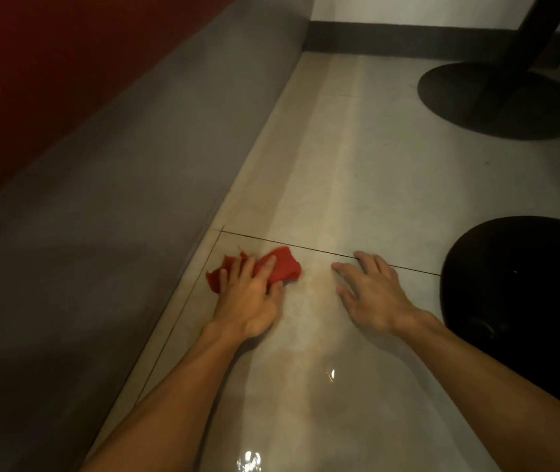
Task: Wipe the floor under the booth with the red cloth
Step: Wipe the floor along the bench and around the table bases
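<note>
The crumpled red cloth (285, 265) lies on the glossy beige tiled floor (356, 165), just beside the grey base panel of the booth (101, 216) on the left. The left-hand grip (249, 294) rests on top of the cloth with its fingers spread and extended. It presses the fabric flat against the floor and does not clench it. Cloth shows on both sides of the fingers, with the larger fold on the far right side.

The right-hand grip (370, 294) lies near the cloth on its right, apart from it. Its fingers are spread, it holds nothing, and its fingertips touch the floor at a dark grout line (414, 269).

A black round pedestal base (503, 100) stands far right. A second black round base (516, 284) lies near right.
</note>
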Tool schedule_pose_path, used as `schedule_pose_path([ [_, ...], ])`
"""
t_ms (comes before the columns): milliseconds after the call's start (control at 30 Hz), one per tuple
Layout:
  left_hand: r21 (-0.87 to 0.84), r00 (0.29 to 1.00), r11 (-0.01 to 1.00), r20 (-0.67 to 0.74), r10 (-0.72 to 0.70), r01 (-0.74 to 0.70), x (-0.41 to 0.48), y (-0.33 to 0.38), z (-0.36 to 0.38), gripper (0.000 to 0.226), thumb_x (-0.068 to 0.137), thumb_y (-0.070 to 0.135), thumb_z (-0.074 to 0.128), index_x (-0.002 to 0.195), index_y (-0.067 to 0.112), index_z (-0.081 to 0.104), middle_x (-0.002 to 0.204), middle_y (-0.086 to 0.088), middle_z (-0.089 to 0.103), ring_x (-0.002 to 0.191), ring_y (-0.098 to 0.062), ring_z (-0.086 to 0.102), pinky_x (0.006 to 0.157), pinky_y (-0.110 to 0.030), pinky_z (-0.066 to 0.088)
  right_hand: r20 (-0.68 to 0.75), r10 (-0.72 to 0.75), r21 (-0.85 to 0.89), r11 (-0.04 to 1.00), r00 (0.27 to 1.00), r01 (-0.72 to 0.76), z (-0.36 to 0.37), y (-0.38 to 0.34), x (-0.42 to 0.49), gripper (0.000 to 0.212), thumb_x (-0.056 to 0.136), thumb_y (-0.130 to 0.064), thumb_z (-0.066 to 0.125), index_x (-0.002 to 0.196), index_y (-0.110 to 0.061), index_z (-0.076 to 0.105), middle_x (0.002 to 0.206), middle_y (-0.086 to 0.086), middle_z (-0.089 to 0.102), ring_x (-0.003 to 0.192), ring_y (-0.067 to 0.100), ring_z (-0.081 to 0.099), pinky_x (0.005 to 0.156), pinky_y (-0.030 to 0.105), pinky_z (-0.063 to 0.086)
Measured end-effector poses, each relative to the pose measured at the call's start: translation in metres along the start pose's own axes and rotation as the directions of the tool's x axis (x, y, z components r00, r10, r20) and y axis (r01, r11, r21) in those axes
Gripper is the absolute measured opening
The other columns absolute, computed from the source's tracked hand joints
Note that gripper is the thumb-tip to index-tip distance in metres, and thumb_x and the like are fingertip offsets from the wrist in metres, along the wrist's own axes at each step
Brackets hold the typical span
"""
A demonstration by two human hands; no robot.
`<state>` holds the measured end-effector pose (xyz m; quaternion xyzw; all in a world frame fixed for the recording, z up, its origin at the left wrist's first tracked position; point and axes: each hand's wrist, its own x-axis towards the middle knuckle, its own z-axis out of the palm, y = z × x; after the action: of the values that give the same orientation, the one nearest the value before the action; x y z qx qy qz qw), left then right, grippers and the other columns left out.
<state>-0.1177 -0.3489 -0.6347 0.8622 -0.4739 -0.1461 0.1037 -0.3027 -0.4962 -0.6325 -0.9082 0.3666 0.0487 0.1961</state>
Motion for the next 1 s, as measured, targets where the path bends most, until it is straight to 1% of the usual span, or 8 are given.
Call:
schedule_pose_path([
  [67,0.012,0.997,0.998,0.043,0.056,-0.057,-0.01,0.006,0.004,0.058,0.096,0.053,0.029,0.15,0.038,0.012,0.16,0.001,0.009,0.147,-0.025,-0.002,0.119,-0.049,-0.003,-0.012,-0.015,0.001,1.0,1.0,0.015,0.002,0.003,-0.003,0.048,0.099,-0.039,0.043,0.146,-0.038,0.033,0.16,0.008,0.015,0.147,0.033,0.007,0.119,0.048,0.011],
  [167,0.026,0.998,0.999,0.057,0.034,-0.036,-0.018,-0.006,0.004,0.06,0.095,0.06,0.02,0.15,0.04,0.009,0.161,0.003,0.002,0.147,-0.02,-0.007,0.118,-0.045,-0.007,-0.038,-0.053,0.036,0.998,0.998,0.054,0.001,0.014,-0.007,0.048,0.098,-0.034,0.047,0.145,-0.036,0.037,0.159,0.01,0.018,0.147,0.03,0.01,0.12,0.042,0.011],
  [300,0.06,0.997,0.995,-0.007,-0.079,0.08,-0.008,-0.025,-0.001,0.055,0.099,0.052,0.018,0.151,0.037,0.009,0.16,-0.002,0.008,0.147,-0.024,-0.002,0.119,-0.048,-0.002,-0.041,-0.034,0.01,0.999,0.999,0.035,-0.006,0.025,-0.015,0.048,0.098,-0.033,0.047,0.145,-0.036,0.038,0.157,0.011,0.02,0.147,0.027,0.013,0.12,0.041,0.015],
  [433,0.072,0.988,0.986,-0.001,-0.152,0.152,0.014,-0.001,0.001,0.055,0.1,0.047,0.019,0.152,0.03,0.01,0.158,-0.008,0.013,0.146,-0.033,0.003,0.118,-0.054,0.001,-0.032,-0.008,0.017,1.0,0.999,0.009,-0.01,0.031,-0.022,0.048,0.099,-0.032,0.045,0.146,-0.036,0.035,0.158,0.01,0.018,0.147,0.026,0.012,0.12,0.042,0.015],
  [633,0.018,0.994,0.994,0.025,0.108,-0.108,0.013,0.044,0.015,0.045,0.1,0.047,0.025,0.144,0.05,0.021,0.159,-0.002,0.011,0.147,-0.027,-0.001,0.118,-0.051,-0.002,0.018,-0.024,0.045,0.999,1.0,0.023,-0.019,0.038,-0.022,0.049,0.099,-0.029,0.046,0.147,-0.034,0.037,0.16,0.006,0.017,0.148,0.024,0.011,0.119,0.035,0.012],
  [767,-0.011,0.995,0.995,-0.014,0.103,-0.103,0.001,0.032,0.013,0.041,0.1,0.049,0.025,0.14,0.051,0.032,0.16,0.003,0.014,0.148,-0.021,0.0,0.119,-0.048,-0.001,0.042,-0.021,-0.072,0.997,0.999,0.024,-0.027,0.047,-0.024,0.048,0.098,-0.037,0.045,0.145,-0.037,0.037,0.158,0.005,0.022,0.145,0.026,0.014,0.119,0.045,0.014],
  [900,0.126,0.999,0.991,-0.041,-0.028,0.032,0.002,0.029,0.012,0.045,0.1,0.049,0.023,0.145,0.047,0.027,0.16,-0.002,0.01,0.146,-0.037,-0.005,0.116,-0.053,-0.007,0.048,0.066,-0.156,0.986,0.997,-0.058,-0.03,0.064,-0.036,0.05,0.099,-0.044,0.04,0.148,-0.043,0.027,0.16,0.004,0.014,0.146,0.033,0.009,0.118,0.058,0.004],
  [1000,0.137,0.999,0.99,-0.037,-0.032,0.036,0.008,0.049,0.016,0.045,0.1,0.043,0.025,0.146,0.041,0.029,0.159,-0.007,0.014,0.145,-0.04,0.001,0.117,-0.056,0.0,0.077,0.081,-0.131,0.989,0.994,-0.07,-0.025,0.068,-0.041,0.051,0.1,-0.046,0.036,0.149,-0.048,0.019,0.163,0.001,0.003,0.148,0.034,0.0,0.117,0.062,-0.003],
])
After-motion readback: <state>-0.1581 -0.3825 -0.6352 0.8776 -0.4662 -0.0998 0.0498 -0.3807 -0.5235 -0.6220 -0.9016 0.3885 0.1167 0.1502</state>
